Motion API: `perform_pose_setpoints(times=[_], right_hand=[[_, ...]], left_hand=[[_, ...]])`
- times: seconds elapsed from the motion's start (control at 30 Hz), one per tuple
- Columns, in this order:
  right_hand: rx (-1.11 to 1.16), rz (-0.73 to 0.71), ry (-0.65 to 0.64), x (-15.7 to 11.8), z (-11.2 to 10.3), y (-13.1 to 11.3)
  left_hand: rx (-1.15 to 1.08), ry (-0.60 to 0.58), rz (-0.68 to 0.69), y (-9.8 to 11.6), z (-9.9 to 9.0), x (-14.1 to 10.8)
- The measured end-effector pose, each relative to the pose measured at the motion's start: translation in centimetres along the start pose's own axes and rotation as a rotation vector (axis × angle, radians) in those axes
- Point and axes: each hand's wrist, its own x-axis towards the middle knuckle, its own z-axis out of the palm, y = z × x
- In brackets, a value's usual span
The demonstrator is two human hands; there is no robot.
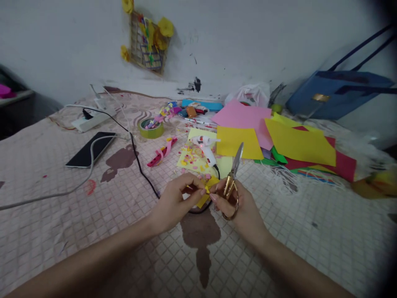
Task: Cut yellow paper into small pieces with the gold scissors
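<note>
My left hand (178, 200) pinches a small yellow paper piece (207, 189) between thumb and forefinger. Close against it, my right hand (240, 205) is closed round the gold handles of a pair of scissors (230, 186), whose blades point up and away. The right thumb and fingertip also meet at the small yellow piece; how firmly they grip it I cannot tell. Just below and behind the fingers lies a yellow paper strip (203, 201), partly hidden. A white glue gun (204, 149) rests beyond my hands on a pale yellow sheet (228, 164) strewn with paper scraps.
Yellow card (238, 142), pink card (243, 120) and other coloured sheets pile up at right, beside white string (287, 176). At left are a phone (89, 150), a power strip (93, 120), cables and green tape (151, 129). A decorated pink stick (161, 153) lies mid-table. A blue bag (338, 93) stands behind.
</note>
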Motion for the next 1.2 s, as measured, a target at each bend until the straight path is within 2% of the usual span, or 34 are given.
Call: perform_pose_setpoints(times=[0.23, 0.4, 0.6, 0.77, 0.87, 1.0, 1.1, 1.2], right_hand=[[-0.079, -0.011, -0.012, 0.2, -0.3, 0.2], [-0.142, -0.027, -0.055, 0.2, -0.5, 0.4], [-0.187, -0.073, -0.071, 0.2, -0.5, 0.6], [-0.179, -0.067, -0.051, 0.3, -0.8, 0.5], [-0.146, -0.010, -0.057, 0.1, -0.9, 0.3], [-0.120, 0.015, -0.184, -0.8, -0.6, 0.5], [-0.150, -0.028, -0.270, -1.2, -0.2, 0.7], [-0.189, -0.021, -0.305, -1.4, 0.1, 0.8]], left_hand=[[0.092, -0.041, -0.005, -0.2, 0.2, 0.0], [0.048, -0.124, -0.041, 0.0, -0.1, 0.2], [0.071, -0.143, -0.088, -0.1, -0.4, 0.2], [-0.035, -0.171, -0.151, -0.8, -0.5, 0.4], [-0.210, -0.132, -0.184, -0.9, -0.5, 0.5], [-0.399, -0.019, -0.234, -0.5, -0.7, 0.7], [-0.466, 0.059, -0.224, -0.1, -0.8, 0.7], [-0.487, 0.113, -0.223, 0.0, -0.9, 0.8]])
